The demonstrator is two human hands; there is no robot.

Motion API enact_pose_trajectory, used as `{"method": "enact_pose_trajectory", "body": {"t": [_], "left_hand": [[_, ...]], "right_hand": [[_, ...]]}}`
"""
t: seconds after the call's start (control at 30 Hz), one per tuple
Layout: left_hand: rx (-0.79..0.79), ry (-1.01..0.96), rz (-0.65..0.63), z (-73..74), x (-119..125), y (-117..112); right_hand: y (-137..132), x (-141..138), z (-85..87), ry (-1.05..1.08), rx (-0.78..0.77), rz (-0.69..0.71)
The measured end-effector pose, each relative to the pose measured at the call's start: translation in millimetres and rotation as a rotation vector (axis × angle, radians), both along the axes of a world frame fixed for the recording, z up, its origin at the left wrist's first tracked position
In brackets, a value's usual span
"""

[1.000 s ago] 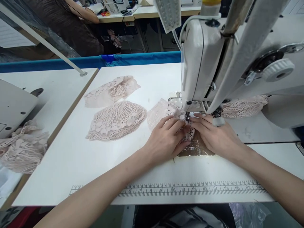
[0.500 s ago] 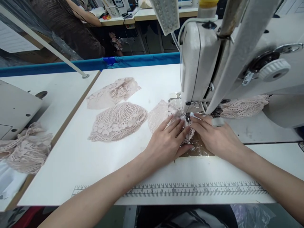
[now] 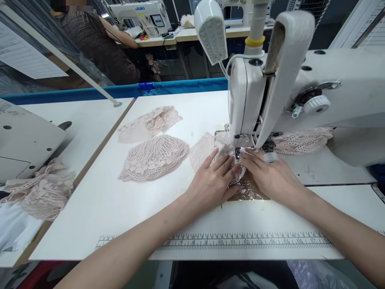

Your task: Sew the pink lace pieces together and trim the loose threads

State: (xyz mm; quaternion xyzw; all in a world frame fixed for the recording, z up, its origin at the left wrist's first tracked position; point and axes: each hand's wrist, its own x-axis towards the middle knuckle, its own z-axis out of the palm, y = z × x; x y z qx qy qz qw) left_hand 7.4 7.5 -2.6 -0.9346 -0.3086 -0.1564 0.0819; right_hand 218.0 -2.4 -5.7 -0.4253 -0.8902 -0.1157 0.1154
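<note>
I watch through the head camera as both hands work at the needle end of a white sewing machine [image 3: 240, 96]. The lace piece being handled [image 3: 202, 151] lies at the presser foot [image 3: 237, 153]; its pale sheer part reaches out to the left, and its scalloped trim shows between the hands. I see the left hand [image 3: 212, 180] laid palm down, its fingers a little spread, the tips resting on that lace and the thumb stretched toward the right hand. The right hand [image 3: 267, 172] comes in from the other side with its fingers pressed close together and their tips right beside the presser foot; I cannot tell whether they pinch the edge or only press on it. Below the lace, between the two hands, I make out a shiny brown patch [image 3: 251, 189] on the white surface [image 3: 144, 220]. Left of the work I have two more pieces lying apart from the hands: a fan-shaped lace piece [image 3: 155, 158] with a scalloped border and, just behind it, a partly sheer lace piece [image 3: 134, 130]. A bunched lace strip [image 3: 303, 141] sits under the machine's arm, to the right of the needle. Along the near edge I can see a printed ruler [image 3: 219, 243], partly covered by the left forearm. Across the way, a person in a dark top [image 3: 99, 48] is near a Juki sewing machine [image 3: 153, 18].
</note>
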Motion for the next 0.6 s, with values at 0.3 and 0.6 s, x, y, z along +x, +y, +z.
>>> {"method": "enact_pose_trajectory", "body": {"t": [0.3,0.6], "left_hand": [[0.064,-0.081,-0.105,6.4,-12,2],[0.309,-0.114,-0.201,8.8,-11,2]], "right_hand": [[-3,-1,5.4,0.070,0.083,0.031],[-1,-7,8.4,0.144,0.161,0.171]]}}
